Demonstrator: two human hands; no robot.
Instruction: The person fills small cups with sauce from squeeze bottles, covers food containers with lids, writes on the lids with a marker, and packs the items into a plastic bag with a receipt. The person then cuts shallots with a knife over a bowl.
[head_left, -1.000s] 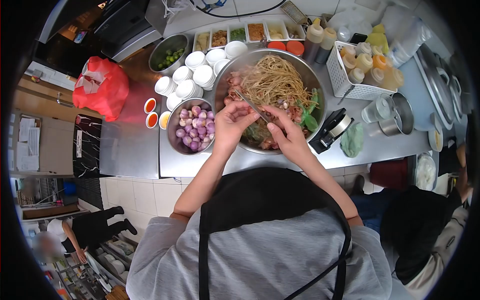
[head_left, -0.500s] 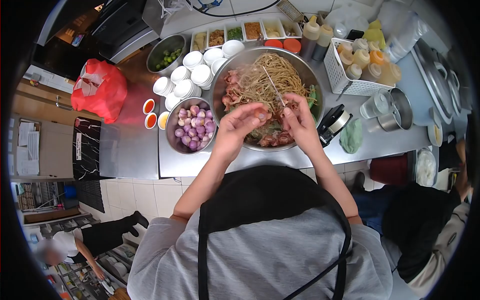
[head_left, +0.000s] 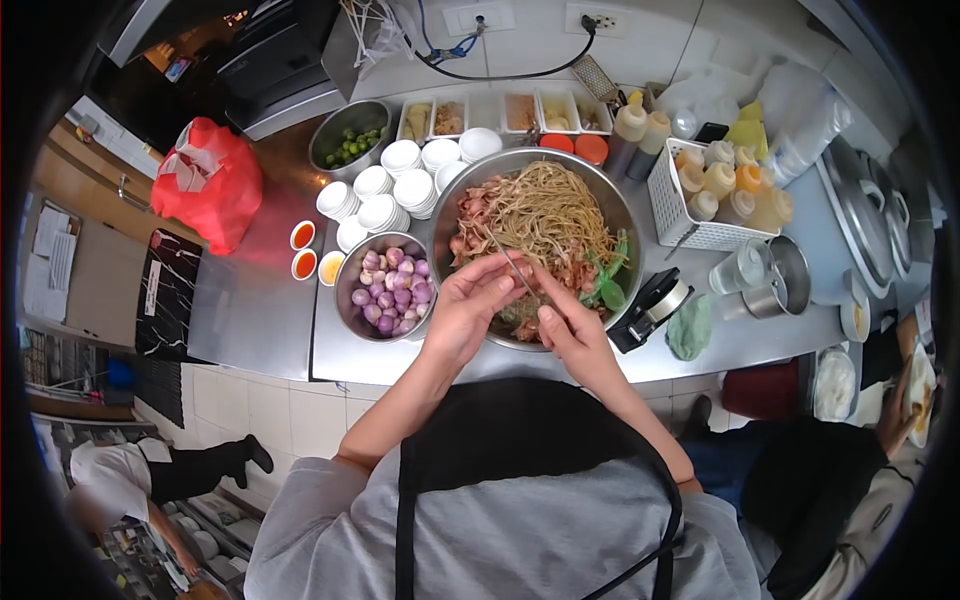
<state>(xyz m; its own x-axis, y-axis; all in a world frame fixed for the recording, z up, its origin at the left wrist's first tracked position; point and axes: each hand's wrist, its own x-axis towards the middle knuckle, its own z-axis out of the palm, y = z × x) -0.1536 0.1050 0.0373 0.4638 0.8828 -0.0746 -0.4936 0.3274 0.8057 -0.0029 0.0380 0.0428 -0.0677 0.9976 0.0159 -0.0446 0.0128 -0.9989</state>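
Both my hands are over a large steel bowl (head_left: 632, 215). It holds reddish unpeeled shallots (head_left: 472, 215) with a mass of long, dry brown stalks (head_left: 550, 200). My left hand (head_left: 478, 300) pinches a small pale piece, seemingly a shallot, mostly hidden by the fingers. My right hand (head_left: 572, 325) is closed on a thin knife (head_left: 503, 252), its narrow blade slanting up and left across the left fingertips. To the left, a smaller steel bowl (head_left: 343, 300) is filled with peeled purple shallots (head_left: 392, 290). Green plastic (head_left: 608, 285) lies inside the large bowl's right side.
Stacked white cups (head_left: 382, 213), a bowl of green limes (head_left: 350, 135) and sauce cups (head_left: 303, 250) stand left. A bottle basket (head_left: 710, 235), a tape dispenser (head_left: 650, 310) and a green cloth (head_left: 690, 328) are right. Other people (head_left: 200, 470) stand behind on both sides.
My hands have come closer together and lower in the bowl. The knife has shifted left, now crossing the left fingertips. The camera view has tilted, showing more wall.
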